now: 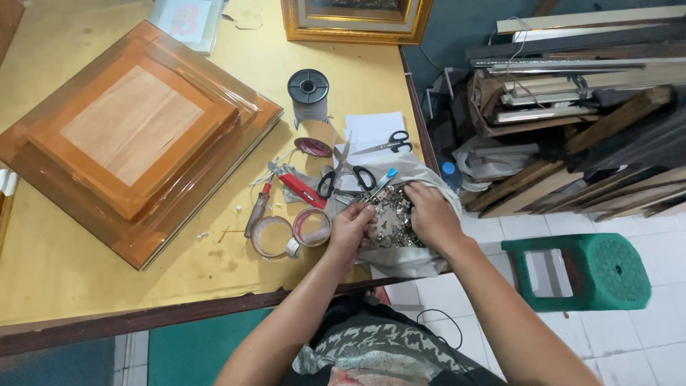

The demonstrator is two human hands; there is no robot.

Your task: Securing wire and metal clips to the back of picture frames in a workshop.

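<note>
Hardware bits in white bag | we've got left hand and right hand curled in, pinching a few | light, loose, slippery, sharp-edged | we'd pick by fingertips

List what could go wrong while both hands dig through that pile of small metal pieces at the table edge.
1. The cloth under the small metal pieces hangs over the table edge, so pieces may slide to the floor.
2. The left hand and right hand are bare in the pile; sharp bits could nick fingers.
3. Black-handled scissors lie close by, blades open, and could catch a hand.
</note>
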